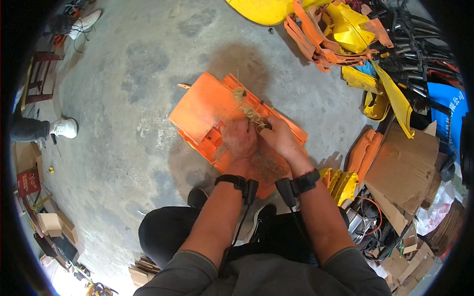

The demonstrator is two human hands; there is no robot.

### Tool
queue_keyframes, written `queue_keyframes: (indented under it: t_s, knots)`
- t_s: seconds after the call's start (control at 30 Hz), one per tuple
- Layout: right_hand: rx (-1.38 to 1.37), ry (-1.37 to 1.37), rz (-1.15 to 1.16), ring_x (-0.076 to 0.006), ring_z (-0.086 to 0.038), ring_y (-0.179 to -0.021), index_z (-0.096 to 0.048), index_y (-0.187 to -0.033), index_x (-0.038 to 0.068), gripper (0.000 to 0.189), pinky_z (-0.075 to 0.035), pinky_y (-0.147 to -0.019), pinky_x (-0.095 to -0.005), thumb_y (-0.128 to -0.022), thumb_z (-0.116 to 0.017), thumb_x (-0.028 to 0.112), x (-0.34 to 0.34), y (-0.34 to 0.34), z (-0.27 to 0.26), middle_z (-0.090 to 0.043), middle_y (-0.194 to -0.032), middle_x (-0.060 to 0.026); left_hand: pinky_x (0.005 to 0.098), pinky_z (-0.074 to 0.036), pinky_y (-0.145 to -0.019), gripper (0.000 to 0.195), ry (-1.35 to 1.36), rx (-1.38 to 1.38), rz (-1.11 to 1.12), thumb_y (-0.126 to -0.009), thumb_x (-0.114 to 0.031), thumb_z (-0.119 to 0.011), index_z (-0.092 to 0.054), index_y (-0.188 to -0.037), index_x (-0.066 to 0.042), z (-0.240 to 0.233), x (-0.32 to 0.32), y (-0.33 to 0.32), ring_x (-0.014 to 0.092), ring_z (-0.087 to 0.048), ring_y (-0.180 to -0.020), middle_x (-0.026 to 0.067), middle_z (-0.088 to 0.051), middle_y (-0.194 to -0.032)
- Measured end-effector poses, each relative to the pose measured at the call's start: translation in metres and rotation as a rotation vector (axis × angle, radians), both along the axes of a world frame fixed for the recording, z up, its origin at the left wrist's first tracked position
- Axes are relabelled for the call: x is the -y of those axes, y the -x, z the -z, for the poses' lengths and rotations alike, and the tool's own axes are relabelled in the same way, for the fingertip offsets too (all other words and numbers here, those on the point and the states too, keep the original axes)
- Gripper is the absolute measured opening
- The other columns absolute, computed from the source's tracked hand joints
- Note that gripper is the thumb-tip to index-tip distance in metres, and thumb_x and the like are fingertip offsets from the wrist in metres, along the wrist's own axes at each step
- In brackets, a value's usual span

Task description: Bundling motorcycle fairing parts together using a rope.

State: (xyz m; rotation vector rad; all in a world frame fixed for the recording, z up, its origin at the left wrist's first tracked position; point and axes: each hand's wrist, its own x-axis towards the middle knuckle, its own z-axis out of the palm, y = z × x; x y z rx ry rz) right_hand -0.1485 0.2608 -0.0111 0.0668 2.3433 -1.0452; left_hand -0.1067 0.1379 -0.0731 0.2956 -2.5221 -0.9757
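A stack of orange plastic panels point(205, 100) lies on the concrete floor in front of my feet. Across its middle runs a straw-coloured cord point(251, 112), bunched into loose coils. My left hand point(240, 140) is closed at the near end of the coils, back of the hand up, its fingertips hidden. Beside it, my right hand point(280, 137) pinches the same cord between thumb and bent fingers. Both hands are close together just above the panels. How the cord passes under the stack is hidden.
More orange and yellow panels point(326, 40) are piled at the upper right. Flattened cardboard point(401, 162) and yellow curved parts point(340, 185) stand on the right. At the left, a person's white shoe point(66, 127) rests on the floor, near open cardboard boxes point(52, 224).
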Motion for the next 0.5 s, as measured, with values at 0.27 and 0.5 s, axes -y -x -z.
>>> queue_keyframes:
  t_s: [0.27, 0.5]
  knots:
    - [0.138, 0.05, 0.0, -0.0149, -0.058, -0.072, -0.065, -0.09, -0.003, 0.017, -0.048, -0.065, -0.0311, -0.076, -0.065, 0.007, -0.045, -0.014, -0.067, -0.064, -0.076, -0.0094, 0.0445, -0.038, -0.066, 0.008, -0.035, -0.015, -0.006, -0.077, -0.008, -0.067, -0.068, -0.084, -0.008, -0.004, -0.002, 0.005, 0.031, -0.059, -0.075, 0.0086, -0.064, -0.077]
    - [0.083, -0.109, -0.125, -0.0143, -0.058, -0.069, -0.065, -0.087, -0.001, 0.012, -0.047, -0.063, -0.0302, -0.076, -0.062, 0.002, -0.068, 0.001, -0.107, -0.061, -0.073, -0.0109, 0.0418, -0.036, -0.06, 0.006, -0.014, -0.072, -0.015, -0.076, -0.013, -0.068, -0.067, -0.082, -0.01, -0.001, 0.0, 0.006, 0.028, -0.056, -0.07, 0.0053, -0.061, -0.071]
